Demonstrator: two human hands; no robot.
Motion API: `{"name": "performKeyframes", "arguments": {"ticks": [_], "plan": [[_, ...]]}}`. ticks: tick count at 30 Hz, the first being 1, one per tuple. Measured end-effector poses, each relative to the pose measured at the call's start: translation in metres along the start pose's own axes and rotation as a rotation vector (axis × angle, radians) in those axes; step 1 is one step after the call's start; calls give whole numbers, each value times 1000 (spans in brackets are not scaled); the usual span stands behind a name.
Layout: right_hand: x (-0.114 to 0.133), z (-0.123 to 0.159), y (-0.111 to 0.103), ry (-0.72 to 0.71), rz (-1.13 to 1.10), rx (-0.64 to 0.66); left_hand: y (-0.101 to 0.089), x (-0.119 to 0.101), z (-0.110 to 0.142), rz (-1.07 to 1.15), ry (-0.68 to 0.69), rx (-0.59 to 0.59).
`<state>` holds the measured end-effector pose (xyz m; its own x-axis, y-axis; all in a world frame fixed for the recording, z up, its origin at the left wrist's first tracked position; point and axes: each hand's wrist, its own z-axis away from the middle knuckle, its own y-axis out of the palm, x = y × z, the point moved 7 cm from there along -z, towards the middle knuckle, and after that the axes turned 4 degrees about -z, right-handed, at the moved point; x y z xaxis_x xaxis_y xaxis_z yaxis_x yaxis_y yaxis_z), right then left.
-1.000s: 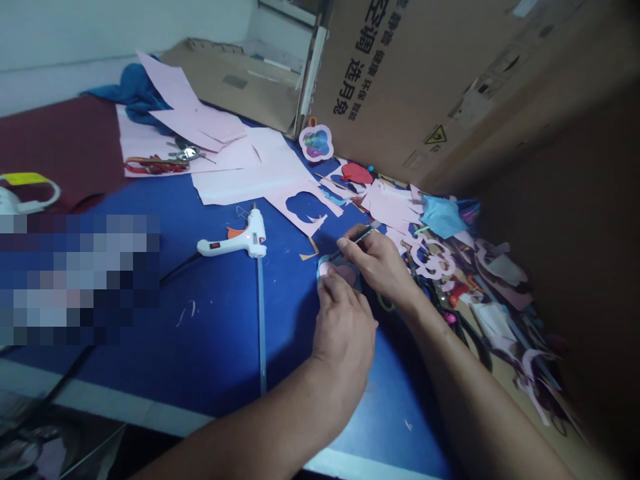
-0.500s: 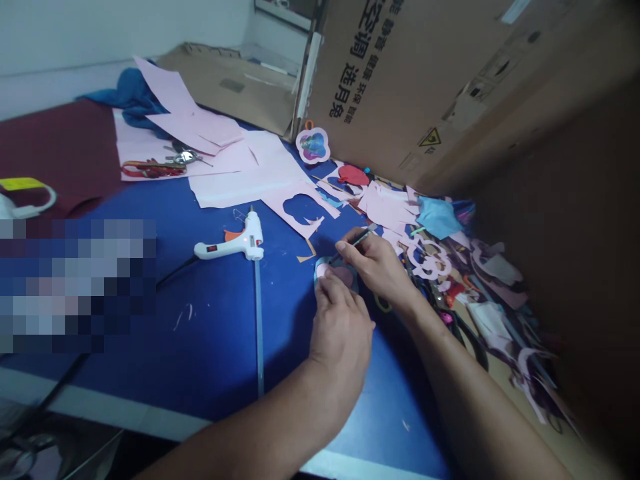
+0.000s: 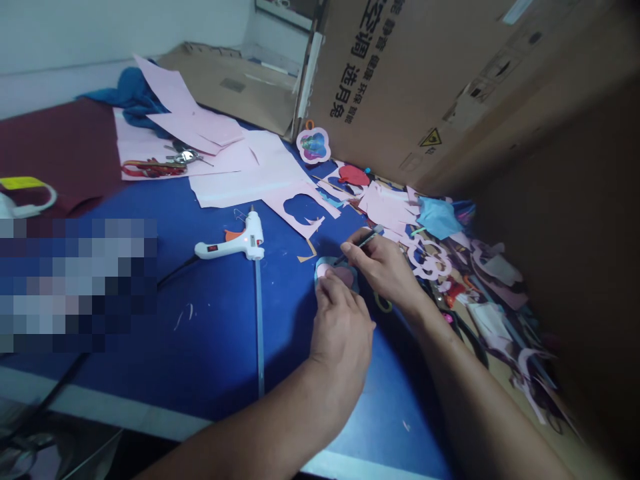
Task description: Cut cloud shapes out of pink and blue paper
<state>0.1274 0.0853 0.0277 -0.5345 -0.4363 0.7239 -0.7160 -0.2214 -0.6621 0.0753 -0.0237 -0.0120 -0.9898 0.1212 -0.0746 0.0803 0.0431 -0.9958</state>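
My left hand (image 3: 341, 326) presses its fingertips down on a small pink cut-out shape (image 3: 330, 271) that lies on the blue table (image 3: 225, 320). My right hand (image 3: 387, 267) is closed round a thin pen (image 3: 364, 241), whose tip touches the far edge of that shape. Both hands meet near the middle of the table, just right of a white glue gun (image 3: 235, 245) with a clear glue stick (image 3: 259, 320) sticking out of its back.
Pink paper sheets (image 3: 240, 167) with cut-out holes lie beyond the hands, with scissors (image 3: 160, 163) on them. A heap of paper scraps (image 3: 450, 267) fills the right side. A large cardboard box (image 3: 425, 87) stands behind. A finished flower ornament (image 3: 313, 145) leans against it.
My right hand with the pen has shifted slightly to the right along the shape's edge. The left hand stays pressed on the shape.
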Motion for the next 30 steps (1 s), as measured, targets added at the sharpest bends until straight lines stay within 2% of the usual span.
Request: {"name": "performKeyframes", "arguments": {"ticks": [6,14,20,24,27,30], "plan": [[-1,0,6,0,14,19,-1,-2,0,-70,27,33],[0,-2,12,-6,6,22,-2,0,2,-40,0,-39],[2,0,-1,-39,-5,-54,-3,-2,1,-67,-1,-19],[10,2,-10,-64,-94,-117,-5,0,1,-13,-9,4],[14,7,-10,-44,-137,-85,-7,2,1,43,-16,-3],[17,18,-7,-59,-63,-4,-8,2,2,-3,2,-13]]}}
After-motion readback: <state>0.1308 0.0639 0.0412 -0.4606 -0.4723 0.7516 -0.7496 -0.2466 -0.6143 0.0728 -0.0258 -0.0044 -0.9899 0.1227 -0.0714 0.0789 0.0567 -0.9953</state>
